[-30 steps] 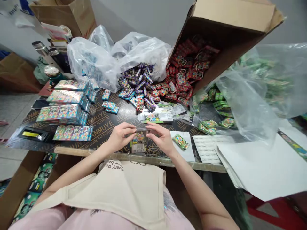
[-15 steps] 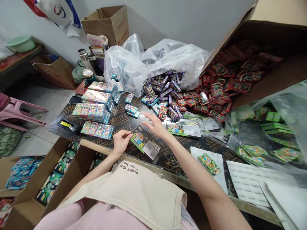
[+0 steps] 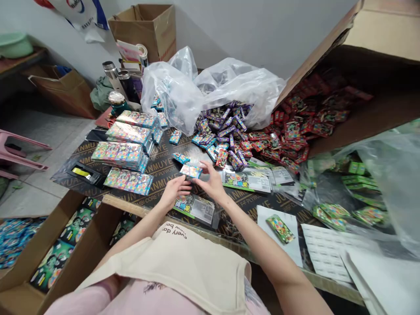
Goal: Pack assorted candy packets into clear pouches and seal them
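My right hand (image 3: 211,181) grips a small blue candy box (image 3: 190,170) between thumb and fingers, just above the table. Close against the box's lower left side is my left hand (image 3: 175,191), its fingers loosely stretched and pointing right; whether they touch the box I cannot tell. Below both hands lies a flat clear plastic bag (image 3: 198,209) with a green and black printed header and a pale barcode label, its upper left part hidden by my hands. Another blue box (image 3: 180,158) rests tilted behind the held one.
Stacked packs (image 3: 120,155) stand at the left of the table (image 3: 157,162). Purple boxes (image 3: 226,120) and red boxes (image 3: 288,135) heap at the back, by a clear plastic sack (image 3: 183,92). More printed bags (image 3: 247,180) lie right; an open carton (image 3: 49,262) is lower left.
My right hand has taken hold of a blue box and drawn it toward me. My left hand has let go of the plastic bag's edge and moved up and right beside the box.
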`<state>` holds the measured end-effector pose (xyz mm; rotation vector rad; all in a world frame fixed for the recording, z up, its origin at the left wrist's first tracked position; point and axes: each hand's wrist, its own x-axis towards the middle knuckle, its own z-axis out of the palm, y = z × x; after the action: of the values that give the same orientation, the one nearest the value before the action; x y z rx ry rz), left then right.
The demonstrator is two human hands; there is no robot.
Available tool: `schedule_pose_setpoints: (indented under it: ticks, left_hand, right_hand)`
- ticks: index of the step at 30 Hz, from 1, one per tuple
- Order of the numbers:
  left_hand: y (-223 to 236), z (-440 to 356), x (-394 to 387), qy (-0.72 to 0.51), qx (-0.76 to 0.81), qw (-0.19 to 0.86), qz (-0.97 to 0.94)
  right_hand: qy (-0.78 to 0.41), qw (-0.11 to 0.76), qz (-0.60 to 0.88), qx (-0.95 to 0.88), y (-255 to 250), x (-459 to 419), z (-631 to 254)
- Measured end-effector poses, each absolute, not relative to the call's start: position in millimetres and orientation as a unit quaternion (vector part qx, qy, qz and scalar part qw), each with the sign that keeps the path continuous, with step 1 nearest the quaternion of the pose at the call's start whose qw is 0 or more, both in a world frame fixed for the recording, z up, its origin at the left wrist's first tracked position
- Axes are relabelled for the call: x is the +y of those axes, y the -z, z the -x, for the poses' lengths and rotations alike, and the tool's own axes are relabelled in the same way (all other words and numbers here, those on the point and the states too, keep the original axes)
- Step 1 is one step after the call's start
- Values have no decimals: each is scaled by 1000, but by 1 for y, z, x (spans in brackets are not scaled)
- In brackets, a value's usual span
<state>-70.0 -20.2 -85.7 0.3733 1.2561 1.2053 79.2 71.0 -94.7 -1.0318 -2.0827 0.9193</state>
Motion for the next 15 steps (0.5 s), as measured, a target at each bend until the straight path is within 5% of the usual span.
schedule_pose_setpoints:
  ticks: [4,10,15]
  left_hand:
    - [77,47,-5,-537,479,677,-155]
    - [62,25,-9,-377,443,755,-304]
    - [76,32,-17,-262,463,592,-605]
  right_hand:
    - [-314,304,400,-806,70,26,-125]
    - [-290,252,368,-847,47,3,-174]
    - [-228,278,426,-830,49,-9,-196]
